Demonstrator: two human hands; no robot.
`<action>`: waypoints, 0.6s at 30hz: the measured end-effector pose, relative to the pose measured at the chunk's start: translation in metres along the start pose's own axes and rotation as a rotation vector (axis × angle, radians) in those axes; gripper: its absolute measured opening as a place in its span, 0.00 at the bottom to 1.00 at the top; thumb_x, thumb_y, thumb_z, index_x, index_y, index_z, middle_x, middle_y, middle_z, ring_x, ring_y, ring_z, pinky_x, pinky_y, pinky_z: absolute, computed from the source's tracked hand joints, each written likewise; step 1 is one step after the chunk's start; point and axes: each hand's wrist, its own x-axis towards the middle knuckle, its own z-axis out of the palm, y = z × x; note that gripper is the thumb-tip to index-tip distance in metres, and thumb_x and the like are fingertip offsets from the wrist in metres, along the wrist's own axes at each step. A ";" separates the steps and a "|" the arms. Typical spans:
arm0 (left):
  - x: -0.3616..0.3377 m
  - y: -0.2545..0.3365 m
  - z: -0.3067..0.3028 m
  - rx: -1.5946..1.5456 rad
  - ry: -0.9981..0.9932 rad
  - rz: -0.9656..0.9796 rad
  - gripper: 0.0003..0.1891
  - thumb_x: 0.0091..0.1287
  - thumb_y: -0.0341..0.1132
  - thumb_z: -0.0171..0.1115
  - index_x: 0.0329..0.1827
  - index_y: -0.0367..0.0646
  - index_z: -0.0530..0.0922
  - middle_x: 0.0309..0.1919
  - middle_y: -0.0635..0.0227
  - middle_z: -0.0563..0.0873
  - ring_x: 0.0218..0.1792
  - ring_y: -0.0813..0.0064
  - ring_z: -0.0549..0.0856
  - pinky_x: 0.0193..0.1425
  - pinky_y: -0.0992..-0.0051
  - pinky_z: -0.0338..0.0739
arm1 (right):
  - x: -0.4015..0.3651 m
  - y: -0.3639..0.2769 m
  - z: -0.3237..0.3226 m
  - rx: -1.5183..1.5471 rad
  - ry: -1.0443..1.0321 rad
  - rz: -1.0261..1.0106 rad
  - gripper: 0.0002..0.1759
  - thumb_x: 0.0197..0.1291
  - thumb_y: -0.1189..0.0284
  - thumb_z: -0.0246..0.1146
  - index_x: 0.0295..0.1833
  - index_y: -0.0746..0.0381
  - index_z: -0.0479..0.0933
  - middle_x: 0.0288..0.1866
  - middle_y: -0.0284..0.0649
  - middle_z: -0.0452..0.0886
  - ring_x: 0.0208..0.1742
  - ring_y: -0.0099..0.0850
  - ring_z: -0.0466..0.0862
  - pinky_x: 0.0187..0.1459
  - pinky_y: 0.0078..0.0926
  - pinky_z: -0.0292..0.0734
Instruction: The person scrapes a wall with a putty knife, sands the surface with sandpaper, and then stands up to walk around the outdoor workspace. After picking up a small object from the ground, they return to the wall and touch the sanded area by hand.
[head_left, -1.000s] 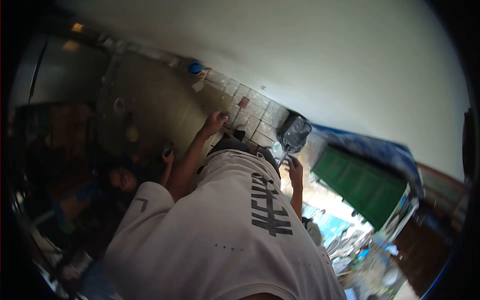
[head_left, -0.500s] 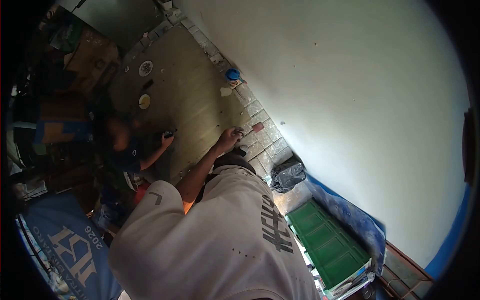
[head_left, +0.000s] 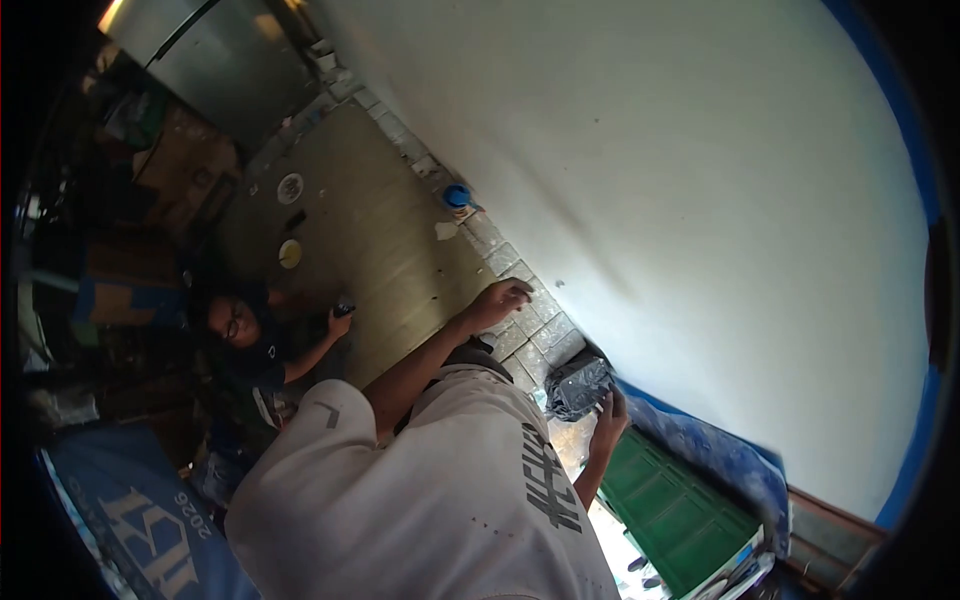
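My left hand is in front of my body, above the paving blocks beside the wall. Its fingers are curled together, and anything between them is too small to make out. To the right, my right hand is raised beside a black plastic bag, fingers apart and nothing visible in them. Whether it touches the bag is unclear. A blue-topped container stands on the paving blocks near the wall, with a pale scrap next to it.
Another person crouches at the left, a small dark object in one hand. Two round dishes lie on the floor. A green crate is at the lower right, the pale wall above it. Cardboard boxes are at the left.
My left hand has moved right and slightly down in the view. My right hand has appeared beside the black bag. The view has shifted, showing more of the metal surface at the top left.
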 end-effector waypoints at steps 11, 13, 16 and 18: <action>-0.007 0.024 0.023 0.064 -0.016 0.033 0.11 0.74 0.31 0.59 0.57 0.39 0.80 0.47 0.63 0.87 0.50 0.74 0.86 0.54 0.71 0.82 | -0.020 0.016 0.000 0.025 -0.035 0.109 0.19 0.76 0.68 0.56 0.65 0.66 0.76 0.55 0.41 0.84 0.54 0.31 0.83 0.49 0.29 0.80; -0.012 0.021 0.024 0.106 -0.016 0.051 0.11 0.74 0.31 0.60 0.56 0.40 0.80 0.46 0.63 0.87 0.48 0.74 0.87 0.52 0.72 0.84 | -0.015 0.012 0.000 -0.011 -0.021 0.089 0.18 0.76 0.68 0.55 0.64 0.66 0.77 0.54 0.40 0.84 0.53 0.30 0.84 0.49 0.29 0.81; -0.023 0.024 0.017 0.110 0.012 0.044 0.11 0.73 0.29 0.61 0.55 0.40 0.81 0.46 0.62 0.86 0.49 0.74 0.87 0.52 0.73 0.84 | -0.004 0.009 -0.001 -0.022 -0.040 0.041 0.19 0.76 0.68 0.55 0.65 0.66 0.76 0.54 0.41 0.84 0.52 0.31 0.84 0.50 0.29 0.81; -0.027 0.025 0.016 0.144 -0.011 0.015 0.11 0.72 0.29 0.61 0.55 0.39 0.81 0.48 0.61 0.85 0.50 0.74 0.87 0.53 0.73 0.85 | -0.003 0.006 0.002 -0.053 -0.016 0.039 0.19 0.77 0.69 0.54 0.65 0.68 0.76 0.53 0.43 0.84 0.53 0.32 0.85 0.50 0.29 0.81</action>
